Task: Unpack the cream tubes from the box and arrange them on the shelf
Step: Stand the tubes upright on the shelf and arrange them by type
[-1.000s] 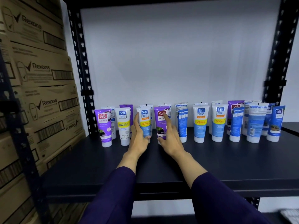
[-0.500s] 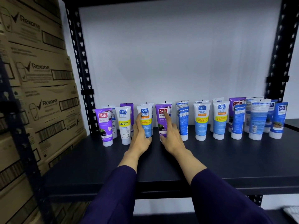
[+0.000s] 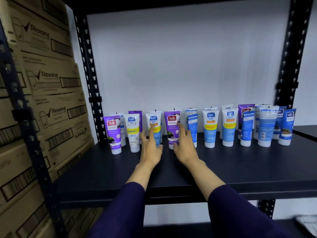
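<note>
Stacked Rexona cartons (image 3: 49, 103) at left

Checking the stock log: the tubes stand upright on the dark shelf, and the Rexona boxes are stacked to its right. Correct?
Not quite. In the head view the Rexona boxes are stacked to the left of the shelf, not the right. The tubes do stand upright on it.

Front row of tubes (image 3: 210, 129) on the shelf (image 3: 257, 169), 9 to 3 o'clock: ten standing upright. Back row partly hidden, about nine, exact count unclear. Purple tubes (image 3: 113, 133): four visible. Hands: two. Cardboard boxes (image 3: 51, 79) at 9 o'clock: at least five stacked.
</note>
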Demonstrator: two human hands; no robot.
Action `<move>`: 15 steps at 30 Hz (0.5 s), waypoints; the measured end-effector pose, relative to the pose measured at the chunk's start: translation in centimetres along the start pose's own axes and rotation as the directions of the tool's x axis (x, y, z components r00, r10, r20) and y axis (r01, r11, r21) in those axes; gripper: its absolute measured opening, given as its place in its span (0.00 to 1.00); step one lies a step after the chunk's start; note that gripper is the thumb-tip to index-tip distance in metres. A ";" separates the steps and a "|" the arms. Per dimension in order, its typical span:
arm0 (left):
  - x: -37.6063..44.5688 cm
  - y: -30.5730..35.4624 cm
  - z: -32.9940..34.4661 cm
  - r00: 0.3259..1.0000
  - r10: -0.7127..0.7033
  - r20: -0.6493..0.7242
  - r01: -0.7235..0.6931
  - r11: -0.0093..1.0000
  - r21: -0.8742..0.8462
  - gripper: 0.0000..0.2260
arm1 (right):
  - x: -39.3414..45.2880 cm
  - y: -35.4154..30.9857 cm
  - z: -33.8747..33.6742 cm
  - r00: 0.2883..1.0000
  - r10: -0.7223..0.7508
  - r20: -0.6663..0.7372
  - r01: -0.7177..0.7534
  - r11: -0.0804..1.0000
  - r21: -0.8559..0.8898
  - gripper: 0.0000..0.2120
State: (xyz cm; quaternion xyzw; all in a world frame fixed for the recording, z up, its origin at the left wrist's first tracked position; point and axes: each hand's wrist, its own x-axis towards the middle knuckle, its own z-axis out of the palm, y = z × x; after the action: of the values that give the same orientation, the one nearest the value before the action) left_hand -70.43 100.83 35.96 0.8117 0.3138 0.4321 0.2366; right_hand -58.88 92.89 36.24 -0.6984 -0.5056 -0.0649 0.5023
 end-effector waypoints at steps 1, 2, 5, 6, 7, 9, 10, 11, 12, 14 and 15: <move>-0.3 0.4 0.0 1.000 0.012 -0.023 -0.011 1.000 0.015 0.37 | -0.4 -0.2 -0.4 1.000 -0.015 -0.014 0.016 1.000 0.024 0.35; -0.7 0.8 0.1 0.998 0.035 -0.042 -0.034 0.999 0.019 0.34 | -0.8 -0.4 -0.9 0.999 -0.032 -0.036 0.034 0.998 0.049 0.33; -1.4 2.4 0.3 0.981 0.175 -0.090 -0.176 0.984 -0.005 0.27 | -1.7 -0.2 -2.9 0.992 -0.059 -0.108 0.068 0.994 0.085 0.28; -1.6 3.0 0.5 0.974 0.209 -0.088 -0.210 0.978 -0.002 0.25 | -1.8 0.1 -3.7 0.991 -0.058 -0.123 0.068 0.995 0.073 0.28; -1.7 3.6 0.8 0.971 0.227 -0.076 -0.228 0.974 0.002 0.23 | -1.8 0.6 -4.5 0.989 -0.053 -0.138 0.061 0.997 0.055 0.27; -1.9 4.7 1.8 0.973 0.229 -0.035 -0.231 0.973 -0.033 0.22 | -1.9 1.8 -6.0 0.986 -0.039 -0.162 0.045 0.998 0.032 0.27; -1.8 5.2 2.5 0.974 0.227 -0.010 -0.227 0.972 -0.058 0.23 | -1.9 2.5 -6.7 0.985 -0.027 -0.172 0.032 0.999 0.026 0.27; -1.7 5.6 3.2 0.974 0.227 0.020 -0.225 0.972 -0.072 0.23 | -1.9 3.2 -7.4 0.984 -0.009 -0.179 0.013 1.000 0.022 0.28; -1.5 6.0 4.0 0.973 0.227 0.050 -0.223 0.972 -0.075 0.24 | -1.8 3.8 -8.0 0.984 0.016 -0.180 -0.014 1.000 0.016 0.30; -1.0 6.6 5.5 0.971 0.219 0.098 -0.211 0.974 -0.081 0.25 | -1.6 5.0 -8.8 0.983 0.065 -0.174 -0.067 0.998 -0.006 0.34; -0.8 6.8 6.2 0.971 0.211 0.113 -0.201 0.975 -0.090 0.26 | -1.5 5.5 -9.0 0.982 0.081 -0.173 -0.086 0.996 -0.022 0.36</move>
State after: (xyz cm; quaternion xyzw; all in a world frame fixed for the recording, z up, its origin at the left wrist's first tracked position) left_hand -63.46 94.89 36.83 0.8550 0.1956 0.4157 0.2407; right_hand -51.59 85.09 36.26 -0.7180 -0.4298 -0.1110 0.5361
